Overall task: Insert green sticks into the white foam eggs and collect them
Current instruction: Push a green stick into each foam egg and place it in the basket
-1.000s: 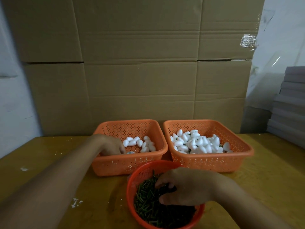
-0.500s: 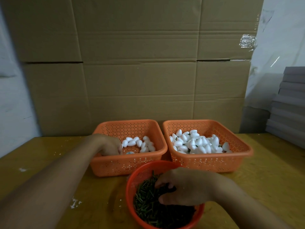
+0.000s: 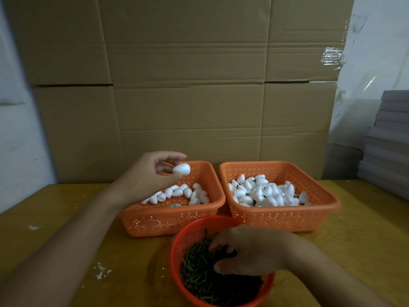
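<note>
Foam egg [image 3: 181,169]: white, smooth, pinched at the fingertips of the left hand [image 3: 152,171] above the left orange basket [image 3: 177,220].
Right hand [image 3: 247,253] curls into the green sticks [image 3: 199,269] in the round red basket [image 3: 177,244] (fingertips hidden; hold on a stick cannot be told).

Left hand [image 3: 152,173] raised above the left basket [image 3: 172,220], thumb and fingers [image 3: 174,156] pinching one foam egg [image 3: 182,169]. Right hand [image 3: 247,253] down in the round basket [image 3: 177,247], fingers curled into sticks [image 3: 199,269].
</note>
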`<state>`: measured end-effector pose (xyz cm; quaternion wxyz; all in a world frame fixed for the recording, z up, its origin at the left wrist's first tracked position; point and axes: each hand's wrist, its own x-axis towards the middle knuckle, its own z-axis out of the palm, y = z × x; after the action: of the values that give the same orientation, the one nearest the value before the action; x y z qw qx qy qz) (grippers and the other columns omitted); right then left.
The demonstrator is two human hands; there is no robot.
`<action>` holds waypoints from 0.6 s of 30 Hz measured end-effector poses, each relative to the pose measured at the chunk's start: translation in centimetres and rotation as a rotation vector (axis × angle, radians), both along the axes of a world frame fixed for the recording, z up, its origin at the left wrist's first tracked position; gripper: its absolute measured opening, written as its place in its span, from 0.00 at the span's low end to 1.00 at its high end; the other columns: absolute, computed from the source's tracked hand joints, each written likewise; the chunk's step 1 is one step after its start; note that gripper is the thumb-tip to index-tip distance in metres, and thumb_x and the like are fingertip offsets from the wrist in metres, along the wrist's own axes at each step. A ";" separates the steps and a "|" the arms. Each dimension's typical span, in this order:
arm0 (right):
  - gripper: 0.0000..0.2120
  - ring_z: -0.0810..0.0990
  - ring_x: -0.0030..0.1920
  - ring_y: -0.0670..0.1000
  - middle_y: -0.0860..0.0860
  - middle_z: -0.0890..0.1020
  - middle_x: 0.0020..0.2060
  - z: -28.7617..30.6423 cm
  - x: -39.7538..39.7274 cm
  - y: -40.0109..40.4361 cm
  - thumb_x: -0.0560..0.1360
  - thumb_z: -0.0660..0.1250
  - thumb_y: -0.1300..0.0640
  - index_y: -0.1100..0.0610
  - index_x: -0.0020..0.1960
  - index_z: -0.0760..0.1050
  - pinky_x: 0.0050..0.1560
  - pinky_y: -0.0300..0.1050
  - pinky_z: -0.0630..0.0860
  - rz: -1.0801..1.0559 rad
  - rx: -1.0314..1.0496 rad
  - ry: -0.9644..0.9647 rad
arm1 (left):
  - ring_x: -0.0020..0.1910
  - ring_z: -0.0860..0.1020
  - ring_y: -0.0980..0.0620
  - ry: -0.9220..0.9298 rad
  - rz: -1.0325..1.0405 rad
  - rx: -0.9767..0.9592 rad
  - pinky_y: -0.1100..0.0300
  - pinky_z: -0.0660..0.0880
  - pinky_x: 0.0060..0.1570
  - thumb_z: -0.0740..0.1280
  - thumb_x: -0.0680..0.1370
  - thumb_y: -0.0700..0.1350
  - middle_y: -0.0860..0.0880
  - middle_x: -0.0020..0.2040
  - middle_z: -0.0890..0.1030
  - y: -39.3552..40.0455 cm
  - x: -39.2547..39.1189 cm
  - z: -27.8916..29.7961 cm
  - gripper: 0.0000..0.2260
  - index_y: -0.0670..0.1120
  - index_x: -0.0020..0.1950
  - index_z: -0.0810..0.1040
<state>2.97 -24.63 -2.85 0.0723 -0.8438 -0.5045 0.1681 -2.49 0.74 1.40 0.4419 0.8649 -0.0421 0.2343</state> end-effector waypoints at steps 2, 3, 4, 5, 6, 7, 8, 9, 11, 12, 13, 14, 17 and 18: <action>0.23 0.75 0.64 0.47 0.46 0.77 0.65 0.0 0.0 -0.1 0.79 0.65 0.41 0.46 0.72 0.71 0.57 0.42 0.71 0.003 0.001 0.000 | 0.55 0.82 0.60 -0.044 -0.042 0.005 0.69 0.77 0.53 0.72 0.77 0.37 0.55 0.56 0.82 -1.2 -0.7 0.1 0.16 0.55 0.59 0.82; 0.23 0.75 0.64 0.47 0.46 0.77 0.64 0.0 -0.1 -0.1 0.79 0.65 0.41 0.46 0.72 0.71 0.58 0.42 0.72 0.005 0.002 0.002 | 0.56 0.81 0.59 -0.063 -0.064 0.015 0.68 0.77 0.53 0.73 0.76 0.37 0.56 0.56 0.82 -1.7 -1.0 0.2 0.16 0.56 0.58 0.82; 0.22 0.76 0.63 0.46 0.46 0.78 0.64 0.0 -0.1 -0.1 0.79 0.65 0.42 0.45 0.71 0.71 0.58 0.42 0.72 0.005 0.003 0.003 | 0.56 0.81 0.58 -0.080 -0.086 0.030 0.67 0.78 0.52 0.74 0.75 0.39 0.57 0.55 0.81 -2.2 -1.3 0.2 0.15 0.56 0.56 0.83; 0.22 0.76 0.63 0.46 0.45 0.78 0.64 0.0 -0.1 -0.1 0.79 0.65 0.42 0.45 0.71 0.72 0.59 0.43 0.73 0.003 0.005 0.005 | 0.55 0.81 0.57 -0.091 -0.105 0.048 0.65 0.79 0.52 0.74 0.74 0.42 0.58 0.54 0.81 -2.6 -1.5 0.3 0.13 0.58 0.55 0.84; 0.22 0.76 0.63 0.46 0.45 0.78 0.63 0.1 -0.1 -0.1 0.79 0.65 0.42 0.45 0.71 0.72 0.59 0.43 0.73 0.000 0.005 0.009 | 0.55 0.81 0.56 -0.097 -0.122 0.067 0.63 0.79 0.51 0.74 0.72 0.45 0.58 0.54 0.80 -2.9 -1.8 0.3 0.13 0.59 0.53 0.84; 0.22 0.76 0.62 0.46 0.45 0.78 0.63 0.1 -0.1 -0.1 0.79 0.65 0.42 0.46 0.71 0.72 0.58 0.42 0.73 -0.001 0.006 0.011 | 0.55 0.82 0.55 -0.097 -0.136 0.080 0.62 0.80 0.50 0.74 0.71 0.48 0.59 0.54 0.81 -3.2 -2.1 0.3 0.12 0.59 0.53 0.83; 0.22 0.76 0.62 0.46 0.45 0.78 0.63 0.1 -0.1 -0.1 0.79 0.65 0.42 0.46 0.71 0.72 0.57 0.42 0.72 0.001 0.008 0.011 | 0.53 0.82 0.55 -0.096 -0.148 0.082 0.62 0.80 0.48 0.74 0.70 0.50 0.59 0.54 0.81 -3.4 -2.3 0.2 0.12 0.60 0.53 0.82; 0.22 0.76 0.62 0.46 0.45 0.78 0.63 0.2 -0.1 -0.1 0.79 0.65 0.42 0.46 0.71 0.72 0.56 0.41 0.72 0.002 0.009 0.013 | 0.51 0.83 0.55 -0.093 -0.154 0.074 0.63 0.80 0.45 0.74 0.70 0.51 0.59 0.53 0.82 -3.7 -2.4 0.1 0.13 0.60 0.53 0.82; 0.22 0.76 0.62 0.46 0.45 0.78 0.63 0.2 -0.1 -0.1 0.79 0.65 0.42 0.46 0.71 0.72 0.56 0.41 0.72 0.007 0.007 0.019 | 0.46 0.83 0.55 -0.091 -0.152 0.053 0.63 0.79 0.41 0.75 0.69 0.53 0.57 0.51 0.84 -4.1 -2.6 -0.2 0.13 0.60 0.53 0.81; 0.22 0.76 0.62 0.46 0.46 0.78 0.63 0.2 -0.1 0.0 0.79 0.65 0.42 0.46 0.71 0.72 0.56 0.41 0.72 0.008 0.006 0.018 | 0.45 0.83 0.54 -0.092 -0.150 0.045 0.62 0.80 0.40 0.75 0.68 0.54 0.56 0.50 0.84 -4.2 -2.6 -0.4 0.14 0.60 0.53 0.81; 0.22 0.76 0.62 0.46 0.46 0.78 0.63 0.2 -0.1 0.0 0.79 0.65 0.42 0.46 0.71 0.72 0.55 0.41 0.72 0.007 0.005 0.018 | 0.45 0.83 0.54 -0.092 -0.149 0.035 0.60 0.81 0.41 0.74 0.68 0.54 0.56 0.50 0.84 -4.3 -2.6 -0.5 0.14 0.60 0.53 0.81; 0.22 0.76 0.62 0.46 0.45 0.78 0.63 0.1 -0.1 0.0 0.79 0.65 0.42 0.46 0.71 0.72 0.55 0.41 0.72 0.006 0.005 0.020 | 0.44 0.83 0.54 -0.094 -0.149 0.023 0.58 0.81 0.42 0.74 0.68 0.53 0.55 0.50 0.84 -4.3 -2.5 -0.5 0.14 0.60 0.53 0.81; 0.22 0.76 0.62 0.46 0.45 0.78 0.63 0.1 0.0 0.0 0.79 0.65 0.42 0.46 0.71 0.72 0.55 0.41 0.72 0.001 0.012 0.020 | 0.43 0.83 0.55 -0.090 -0.172 -0.026 0.57 0.82 0.44 0.74 0.72 0.45 0.52 0.48 0.85 -4.5 -2.5 -0.7 0.12 0.59 0.51 0.80; 0.22 0.76 0.62 0.46 0.45 0.78 0.63 0.1 0.0 0.0 0.79 0.65 0.42 0.46 0.71 0.72 0.55 0.40 0.71 -0.001 0.014 0.019 | 0.43 0.84 0.53 -0.091 -0.184 -0.038 0.56 0.82 0.45 0.73 0.72 0.44 0.51 0.48 0.84 -4.6 -2.5 -0.8 0.12 0.59 0.50 0.79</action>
<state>2.95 -24.65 -2.79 0.0828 -0.8419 -0.5046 0.1725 -4.98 -3.83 0.61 0.4757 0.8372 -0.1368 0.2327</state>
